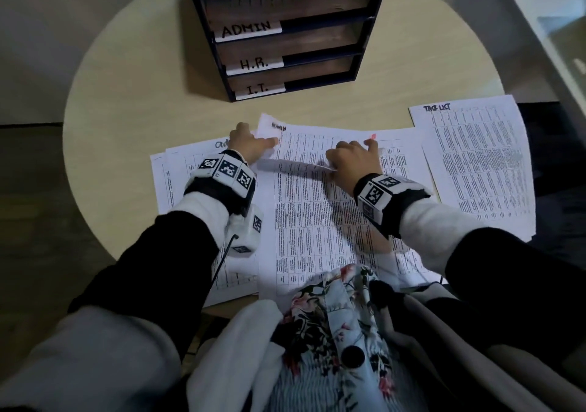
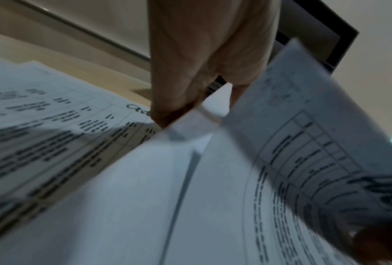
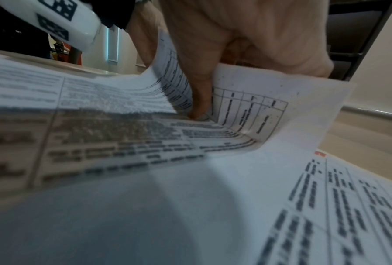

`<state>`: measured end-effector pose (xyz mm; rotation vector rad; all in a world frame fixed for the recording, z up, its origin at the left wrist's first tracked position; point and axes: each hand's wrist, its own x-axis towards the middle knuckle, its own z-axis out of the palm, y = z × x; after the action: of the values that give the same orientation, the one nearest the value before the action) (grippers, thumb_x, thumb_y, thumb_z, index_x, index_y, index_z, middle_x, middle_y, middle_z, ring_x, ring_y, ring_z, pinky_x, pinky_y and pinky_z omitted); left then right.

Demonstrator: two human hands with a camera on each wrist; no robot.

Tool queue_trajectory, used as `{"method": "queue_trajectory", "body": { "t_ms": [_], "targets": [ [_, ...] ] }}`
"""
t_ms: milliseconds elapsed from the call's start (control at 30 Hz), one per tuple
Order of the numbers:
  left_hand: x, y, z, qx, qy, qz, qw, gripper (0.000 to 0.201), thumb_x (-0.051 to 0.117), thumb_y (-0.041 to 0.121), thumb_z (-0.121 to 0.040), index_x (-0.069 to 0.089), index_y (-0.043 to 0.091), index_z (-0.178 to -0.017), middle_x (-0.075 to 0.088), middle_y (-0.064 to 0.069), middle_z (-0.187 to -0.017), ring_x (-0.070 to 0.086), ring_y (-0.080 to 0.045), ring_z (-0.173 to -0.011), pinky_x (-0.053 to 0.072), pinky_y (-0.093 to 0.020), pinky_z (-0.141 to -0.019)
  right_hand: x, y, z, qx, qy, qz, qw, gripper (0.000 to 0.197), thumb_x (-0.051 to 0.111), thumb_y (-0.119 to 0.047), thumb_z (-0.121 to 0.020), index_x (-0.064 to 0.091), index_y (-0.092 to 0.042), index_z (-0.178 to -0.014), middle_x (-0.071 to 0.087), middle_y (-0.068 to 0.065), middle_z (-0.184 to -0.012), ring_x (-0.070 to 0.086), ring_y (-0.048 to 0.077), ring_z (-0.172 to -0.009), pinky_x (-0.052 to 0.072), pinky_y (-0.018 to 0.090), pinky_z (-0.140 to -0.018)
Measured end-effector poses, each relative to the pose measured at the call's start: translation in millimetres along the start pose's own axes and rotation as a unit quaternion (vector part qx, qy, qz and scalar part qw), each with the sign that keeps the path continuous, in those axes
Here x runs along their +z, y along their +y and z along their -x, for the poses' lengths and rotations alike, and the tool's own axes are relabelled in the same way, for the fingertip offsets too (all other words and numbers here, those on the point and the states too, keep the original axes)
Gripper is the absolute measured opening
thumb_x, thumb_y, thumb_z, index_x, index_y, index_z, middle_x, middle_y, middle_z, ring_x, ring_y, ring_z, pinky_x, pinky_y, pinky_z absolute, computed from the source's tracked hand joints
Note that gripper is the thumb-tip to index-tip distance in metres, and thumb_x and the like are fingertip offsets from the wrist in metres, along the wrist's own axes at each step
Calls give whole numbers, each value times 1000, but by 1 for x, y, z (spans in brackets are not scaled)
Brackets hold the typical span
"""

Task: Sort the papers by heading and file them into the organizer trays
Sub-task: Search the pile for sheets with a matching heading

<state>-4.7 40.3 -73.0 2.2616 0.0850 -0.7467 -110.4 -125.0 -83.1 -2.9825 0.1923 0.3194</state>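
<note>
Currently the sorting step is in hand: both hands work the top sheet (image 1: 304, 170) of the middle pile on the table (image 1: 126, 101). The left hand (image 1: 250, 145) pinches its far left corner, headed ADMIN (lettering blurred); the right hand (image 1: 355, 161) has its fingers (image 3: 197, 100) curled under the raised far edge, so the sheet bows up between them. A second pile (image 1: 184, 170) lies just left, and a pile headed TASK LIST (image 1: 475, 158) to the right. The organizer (image 1: 285, 31) stands beyond, trays labelled TASK LIST, ADMIN, H.R., I.T. Next move, by judgement: peel the sheet free without dragging those beneath, then place it with matching headings.
</note>
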Motion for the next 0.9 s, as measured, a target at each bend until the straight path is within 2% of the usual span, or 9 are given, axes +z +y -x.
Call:
{"method": "queue_trajectory", "body": {
  "t_ms": [167,300,400,467,533,633,700,767,900],
  "targets": [
    [4,0,12,30,-71,94,993,38,62,15,-87,53,5,-123,61,-10,-117,60,-27,-103,49,-39,-94,1,3,4,15,36,-12,999,20,59,-20,-87,65,-6,-100,43,13,-120,37,31,-117,28,44,-99],
    [9,6,26,36,-157,123,979,12,51,10,-93,61,4,-90,64,-2,-74,59,-14,-66,45,-20,-58,-17,15,-1,7,76,-8,997,30,64,-29,-84,69,-9,-106,32,12,-142,23,32,-134,20,46,-109],
    [15,6,28,1,-174,265,948,39,38,18,-94,56,12,-60,58,1,-48,53,-17,-53,39,-22,-59,-22,24,-3,-35,39,4,999,30,60,-29,-87,66,-11,-111,47,8,-136,35,22,-131,11,43,-113],
    [17,5,22,-10,-157,282,947,52,32,38,-95,67,11,-68,67,-2,-60,59,-18,-63,42,-19,-67,-18,28,-2,-57,20,20,998,29,53,-26,-91,64,-10,-112,60,7,-119,49,21,-118,16,37,-110],
    [19,5,12,-2,-139,241,960,65,26,52,-96,74,11,-83,71,-5,-86,58,-19,-86,37,-30,-89,-13,30,2,-83,24,29,996,26,50,-19,-92,66,-8,-108,66,7,-106,56,23,-105,26,33,-102],
    [20,13,9,-2,-109,115,987,59,33,53,-94,52,11,-131,48,-9,-138,43,-23,-128,25,-42,-113,-7,28,9,-138,71,51,987,10,65,0,-75,73,-4,-79,70,9,-72,64,27,-70,45,32,-79],
    [22,18,6,-10,-94,12,995,53,36,38,-95,38,5,-136,42,-18,-140,38,-35,-130,30,-47,-111,-5,29,14,-173,80,49,980,15,72,10,-61,69,-5,-61,63,6,-54,60,25,-52,51,34,-68],
    [27,23,0,10,-46,-71,996,37,28,18,-98,35,2,-132,43,-22,-131,38,-39,-124,32,-46,-106,-3,27,17,-182,61,43,980,22,71,15,-57,63,-5,-52,61,5,-52,59,24,-48,53,36,-64],
    [37,29,-6,14,-80,-114,990,51,38,42,-96,45,9,-135,36,-17,-145,31,-34,-135,25,-42,-111,2,28,21,-156,24,13,987,12,62,7,-71,69,-1,-66,71,10,-77,67,28,-72,48,37,-82]
  ]
}}
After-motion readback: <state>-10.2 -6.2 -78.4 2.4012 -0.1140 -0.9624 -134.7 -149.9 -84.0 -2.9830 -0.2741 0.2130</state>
